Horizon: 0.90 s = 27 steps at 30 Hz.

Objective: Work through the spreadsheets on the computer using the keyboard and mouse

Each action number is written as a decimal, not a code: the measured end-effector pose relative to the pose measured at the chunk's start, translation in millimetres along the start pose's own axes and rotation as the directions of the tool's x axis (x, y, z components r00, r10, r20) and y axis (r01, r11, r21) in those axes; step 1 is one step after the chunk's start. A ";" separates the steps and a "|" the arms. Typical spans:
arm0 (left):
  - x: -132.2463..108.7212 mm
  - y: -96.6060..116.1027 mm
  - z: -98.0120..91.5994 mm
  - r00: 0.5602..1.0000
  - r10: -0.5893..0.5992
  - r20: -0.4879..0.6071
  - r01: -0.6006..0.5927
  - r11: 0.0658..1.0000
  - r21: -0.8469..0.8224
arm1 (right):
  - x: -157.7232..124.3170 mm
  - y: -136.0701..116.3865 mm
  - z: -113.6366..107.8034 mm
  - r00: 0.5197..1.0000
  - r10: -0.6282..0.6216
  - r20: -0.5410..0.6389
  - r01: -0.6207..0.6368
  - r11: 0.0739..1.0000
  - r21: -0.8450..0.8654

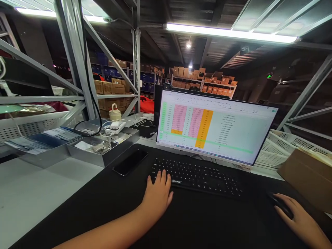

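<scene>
My left hand [158, 192] rests with fingers spread on the left end of a black keyboard [202, 176] marked "Bosston". On the right, my right hand [295, 214] curls around a black computer mouse [281, 204], its thumb along the near side. Behind the keyboard stands a monitor [233, 131] with a spreadsheet on it; some columns are pink, orange and green. A dark-screened phone [131, 162] lies flat to the left of the keyboard. Beneath all of these spreads a black desk mat [109, 204].
Grey trays [114, 152] with papers and small items stand on the white tabletop [38, 186]. A power strip [114, 127] and a cream cup [114, 112] sit behind. At right are a cardboard box [306, 176] and white baskets [275, 148]. Metal posts [72, 52] frame the desk.
</scene>
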<state>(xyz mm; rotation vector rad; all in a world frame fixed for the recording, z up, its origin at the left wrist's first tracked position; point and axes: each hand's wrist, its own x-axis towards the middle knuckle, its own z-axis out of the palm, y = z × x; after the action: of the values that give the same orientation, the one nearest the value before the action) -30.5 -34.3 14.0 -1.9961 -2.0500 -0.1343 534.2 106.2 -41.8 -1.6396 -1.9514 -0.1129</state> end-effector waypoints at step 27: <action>-1.2 0.4 0.7 1.000 -0.007 -0.020 0.006 0.999 -0.053 | -0.2 -13.3 -8.3 0.995 -0.038 0.088 0.046 0.995 -0.087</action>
<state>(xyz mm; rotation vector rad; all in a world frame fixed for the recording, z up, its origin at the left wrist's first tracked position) -30.2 -35.3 13.0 -2.0104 -2.0615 -0.2122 525.0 99.3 -31.0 -1.6855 -2.0735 -0.1496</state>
